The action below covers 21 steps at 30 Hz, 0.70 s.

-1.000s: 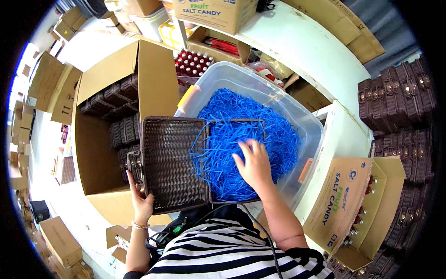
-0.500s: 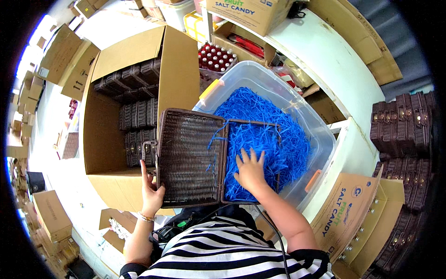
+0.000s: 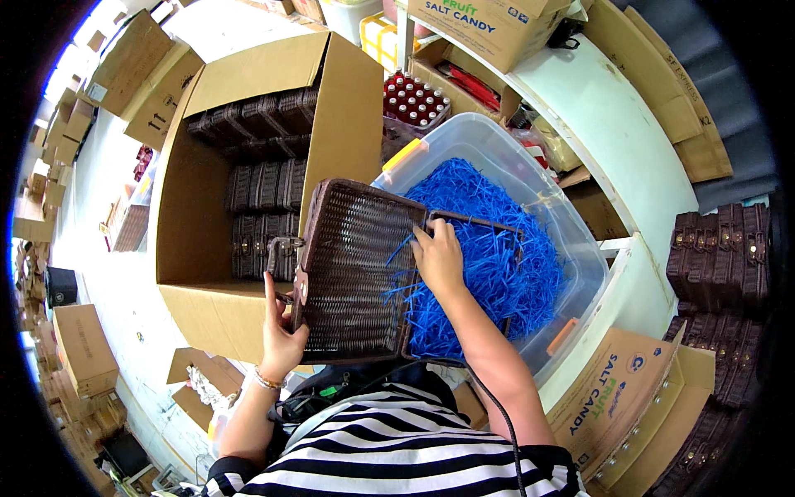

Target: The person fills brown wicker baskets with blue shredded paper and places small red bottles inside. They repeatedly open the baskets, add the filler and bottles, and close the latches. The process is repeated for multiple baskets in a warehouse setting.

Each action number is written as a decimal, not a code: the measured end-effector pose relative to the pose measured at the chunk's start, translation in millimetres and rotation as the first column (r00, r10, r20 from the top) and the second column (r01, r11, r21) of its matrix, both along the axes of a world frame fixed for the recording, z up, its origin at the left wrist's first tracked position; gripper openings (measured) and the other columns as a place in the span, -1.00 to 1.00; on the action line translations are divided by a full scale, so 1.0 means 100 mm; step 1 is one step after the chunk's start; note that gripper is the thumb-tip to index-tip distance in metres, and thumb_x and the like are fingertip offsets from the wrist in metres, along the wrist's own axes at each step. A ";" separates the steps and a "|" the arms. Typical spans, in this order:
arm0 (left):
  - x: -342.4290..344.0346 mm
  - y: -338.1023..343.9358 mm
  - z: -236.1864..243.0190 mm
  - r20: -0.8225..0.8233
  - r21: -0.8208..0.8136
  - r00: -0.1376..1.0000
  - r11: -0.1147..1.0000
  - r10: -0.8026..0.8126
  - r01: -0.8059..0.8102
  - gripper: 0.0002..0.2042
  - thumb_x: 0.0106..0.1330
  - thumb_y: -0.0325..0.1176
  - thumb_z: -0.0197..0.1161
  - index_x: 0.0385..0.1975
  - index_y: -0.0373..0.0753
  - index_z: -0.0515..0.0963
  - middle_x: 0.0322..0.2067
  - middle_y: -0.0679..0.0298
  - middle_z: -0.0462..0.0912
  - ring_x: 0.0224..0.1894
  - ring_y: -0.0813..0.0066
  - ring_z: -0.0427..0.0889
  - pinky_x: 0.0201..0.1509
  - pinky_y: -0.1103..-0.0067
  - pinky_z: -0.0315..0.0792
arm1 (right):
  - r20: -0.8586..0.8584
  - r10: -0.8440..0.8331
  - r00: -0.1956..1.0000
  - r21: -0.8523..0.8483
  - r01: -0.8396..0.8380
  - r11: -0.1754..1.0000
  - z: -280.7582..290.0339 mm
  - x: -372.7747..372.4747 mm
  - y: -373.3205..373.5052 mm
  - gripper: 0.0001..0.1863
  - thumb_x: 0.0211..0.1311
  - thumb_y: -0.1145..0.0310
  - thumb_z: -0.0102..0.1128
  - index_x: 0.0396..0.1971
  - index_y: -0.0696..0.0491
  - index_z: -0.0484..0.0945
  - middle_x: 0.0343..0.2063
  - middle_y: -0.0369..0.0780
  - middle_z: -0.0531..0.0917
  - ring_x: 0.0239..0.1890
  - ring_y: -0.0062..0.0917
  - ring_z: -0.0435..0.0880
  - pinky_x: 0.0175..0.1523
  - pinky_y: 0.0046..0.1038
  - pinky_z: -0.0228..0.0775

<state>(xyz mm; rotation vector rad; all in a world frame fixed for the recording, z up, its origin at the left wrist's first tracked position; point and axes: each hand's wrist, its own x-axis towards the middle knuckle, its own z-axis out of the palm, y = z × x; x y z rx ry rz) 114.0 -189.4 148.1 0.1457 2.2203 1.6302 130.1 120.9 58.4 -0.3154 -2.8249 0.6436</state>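
A dark brown wicker case (image 3: 356,269) lies open in front of me, its lid swung to the left. My left hand (image 3: 283,335) grips the lid's outer edge beside the handle, index finger extended along it. Blue shredded paper (image 3: 464,282) fills the case's right half, and a few strands lie over onto the lid. At the far end of the hinge, my right hand (image 3: 439,257) has its fingers bent together at the paper; the fingertips are partly hidden. Beneath the case's right half stands a clear plastic bin (image 3: 580,248) holding more of the blue paper.
Stacked wicker cases fill a tall open carton (image 3: 199,306) on the left. More wicker cases (image 3: 719,257) are piled at the far right. Red bottles with white caps (image 3: 414,99) stand behind the bin. A white shelf (image 3: 629,124) and an open carton (image 3: 617,389) border the right side.
My right hand has gone from lying spread on the blue paper to the hinge side, its fingers now drawn together. The left hand still holds the lid, and the view has shifted slightly.
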 end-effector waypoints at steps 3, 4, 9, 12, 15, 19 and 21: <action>0.00 0.03 0.04 -0.001 0.003 1.000 1.000 0.000 0.000 0.06 0.03 -0.85 -0.02 0.51 0.05 -0.37 0.07 0.17 0.46 -0.35 0.69 0.52 -0.39 0.75 0.42 | -0.096 0.036 0.995 -0.045 -0.040 0.998 -0.03 0.06 -0.03 -0.78 0.03 0.52 0.22 -0.26 0.18 0.61 -0.32 -0.14 0.47 -0.12 -0.22 0.51 -0.08 -0.24 0.49; 0.00 0.02 0.04 -0.005 -0.005 1.000 1.000 0.001 -0.001 0.06 0.03 -0.84 -0.02 0.51 0.05 -0.37 0.06 0.17 0.46 -0.36 0.70 0.52 -0.40 0.76 0.41 | -0.112 0.059 0.992 -0.056 -0.065 0.996 -0.06 0.17 -0.02 -0.78 0.01 0.55 0.20 -0.27 0.18 0.61 -0.34 -0.14 0.47 -0.14 -0.22 0.51 -0.10 -0.26 0.49; -0.03 -0.05 0.02 -0.015 -0.019 1.000 1.000 -0.012 0.012 0.07 0.01 -0.83 0.00 0.51 0.05 -0.37 0.01 0.19 0.46 -0.35 0.67 0.53 -0.40 0.76 0.40 | -0.029 0.089 0.996 -0.040 -0.090 0.995 -0.08 0.84 0.21 -0.78 -0.01 0.58 0.15 -0.29 0.17 0.63 -0.37 -0.14 0.49 -0.16 -0.22 0.51 -0.10 -0.29 0.46; -0.03 -0.07 0.08 0.008 -0.043 1.000 0.999 -0.014 0.015 0.08 0.01 -0.82 0.02 0.51 0.07 -0.36 -0.01 0.19 0.45 -0.31 0.62 0.55 -0.36 0.75 0.42 | 0.105 0.029 0.994 0.093 -0.039 0.995 0.07 1.04 0.40 -0.75 0.03 0.54 0.15 -0.23 0.13 0.64 -0.27 -0.16 0.54 -0.08 -0.24 0.47 0.04 -0.24 0.35; -0.02 -0.10 0.09 0.030 -0.086 1.000 0.996 0.004 -0.001 0.08 0.02 -0.81 0.06 0.52 0.07 -0.35 -0.03 0.19 0.44 -0.27 0.57 0.57 -0.31 0.73 0.44 | 0.053 0.000 0.999 0.177 -0.009 0.984 0.61 0.92 0.24 -0.65 0.09 0.51 0.15 -0.07 0.10 0.62 -0.07 -0.14 0.56 0.03 -0.23 0.44 0.17 -0.14 0.24; -0.02 -0.04 0.18 0.009 -0.104 1.000 0.995 -0.007 0.007 0.08 0.02 -0.79 0.07 0.52 0.07 -0.34 -0.06 0.20 0.44 -0.30 0.58 0.56 -0.35 0.71 0.45 | -0.047 0.164 0.985 -0.003 -0.165 0.986 0.64 0.63 -0.22 -0.33 0.15 0.31 0.22 0.28 0.18 0.31 0.24 0.00 0.37 0.31 -0.06 0.24 0.37 0.00 -0.01; -0.01 0.00 0.23 -0.002 -0.106 1.000 0.994 -0.011 0.011 0.08 0.02 -0.78 0.07 0.52 0.07 -0.34 -0.07 0.19 0.45 -0.33 0.59 0.55 -0.37 0.70 0.44 | 0.123 0.206 0.971 -0.010 -0.206 0.978 0.49 0.53 -0.54 -0.17 0.16 0.20 0.25 0.35 0.27 0.15 0.35 0.06 0.20 0.44 0.02 0.00 0.46 0.11 -0.29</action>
